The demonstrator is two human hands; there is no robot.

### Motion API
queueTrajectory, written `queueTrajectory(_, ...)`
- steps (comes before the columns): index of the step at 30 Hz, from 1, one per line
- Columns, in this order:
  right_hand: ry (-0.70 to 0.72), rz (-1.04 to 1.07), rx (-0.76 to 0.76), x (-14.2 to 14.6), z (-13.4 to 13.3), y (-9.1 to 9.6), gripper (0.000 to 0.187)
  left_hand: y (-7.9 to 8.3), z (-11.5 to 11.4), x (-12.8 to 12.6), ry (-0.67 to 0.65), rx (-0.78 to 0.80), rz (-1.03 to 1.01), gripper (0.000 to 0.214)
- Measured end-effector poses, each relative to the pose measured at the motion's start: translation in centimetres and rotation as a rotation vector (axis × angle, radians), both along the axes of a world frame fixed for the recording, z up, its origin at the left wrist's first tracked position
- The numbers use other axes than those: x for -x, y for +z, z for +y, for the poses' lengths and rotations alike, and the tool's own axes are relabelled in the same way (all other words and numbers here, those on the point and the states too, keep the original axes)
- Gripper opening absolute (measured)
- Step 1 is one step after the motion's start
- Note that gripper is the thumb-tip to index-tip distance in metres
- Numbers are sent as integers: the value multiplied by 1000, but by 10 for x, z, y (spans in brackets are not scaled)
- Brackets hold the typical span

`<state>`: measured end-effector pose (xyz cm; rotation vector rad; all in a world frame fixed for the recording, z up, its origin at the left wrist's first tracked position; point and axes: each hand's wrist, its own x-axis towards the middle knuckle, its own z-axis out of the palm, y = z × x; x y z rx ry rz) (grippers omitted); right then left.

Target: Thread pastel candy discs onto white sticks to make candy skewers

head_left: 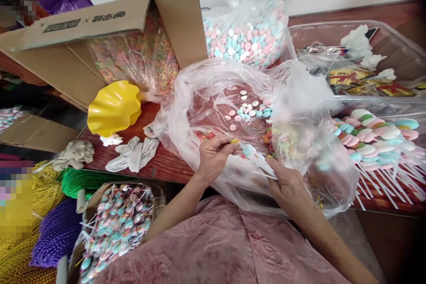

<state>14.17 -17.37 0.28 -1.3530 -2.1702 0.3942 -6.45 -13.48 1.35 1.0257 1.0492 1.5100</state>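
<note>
Left hand (213,159): fingers pinched on a small yellow piece (234,141), beside the blue candy (247,150) at the stick tips. Right hand (288,182): fingers gripping the far ends of the white sticks (262,163), likely to leave the tips free. Both over the plastic bag (182,97), mouth spread, presumably for reach to loose candies (246,110). Stick count unclear, blurry.

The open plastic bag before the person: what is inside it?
Pink, white and blue discs and smaller multicoloured pieces show; at right, cloudy folds of the bag obscure anything beneath.
</note>
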Motion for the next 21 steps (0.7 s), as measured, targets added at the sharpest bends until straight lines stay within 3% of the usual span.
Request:
queueTrajectory(5,-16,-20,20,2,0,-7,41,-14,-3,3,38,-41,100,23)
queueTrajectory(9,9,97,40,4,1,-9,40,-13,-5,6,58,-79,200,22)
queueTrajectory(16,84,205,80,6,3,-22,38,-5,-3,11,-109,200,-91,33)
queueTrajectory(21,42,247,40,11,3,-16,33,-3,-3,4,-187,258,-248,33)
